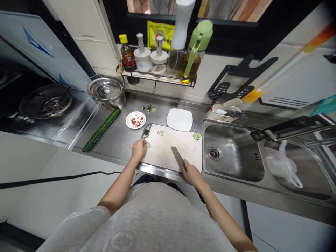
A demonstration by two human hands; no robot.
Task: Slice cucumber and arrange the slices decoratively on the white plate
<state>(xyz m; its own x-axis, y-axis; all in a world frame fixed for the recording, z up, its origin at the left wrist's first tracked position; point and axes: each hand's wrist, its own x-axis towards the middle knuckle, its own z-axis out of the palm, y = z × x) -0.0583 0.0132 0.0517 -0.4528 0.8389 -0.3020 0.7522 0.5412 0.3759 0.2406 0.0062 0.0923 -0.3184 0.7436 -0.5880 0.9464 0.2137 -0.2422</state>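
A white cutting board (pixel 173 147) lies on the steel counter with a few cucumber slices (pixel 160 133) on it. My left hand (pixel 138 147) rests at the board's left edge, fingers curled, beside a slice; whether it holds anything is hidden. My right hand (pixel 191 172) grips the handle of a knife (pixel 177 156), whose blade lies over the board's near part. A whole cucumber (pixel 102 129) lies on the counter to the left. A small dish of red bits (pixel 135 120) and an empty white plate (pixel 180 119) stand behind the board.
A lidded steel pot (pixel 107 91) stands at the back left by a gas stove (pixel 46 101). A rack of bottles and shakers (pixel 160 66) hangs on the wall. A double sink (pixel 233 154) lies right, with a plastic bag (pixel 282 164) in its far basin.
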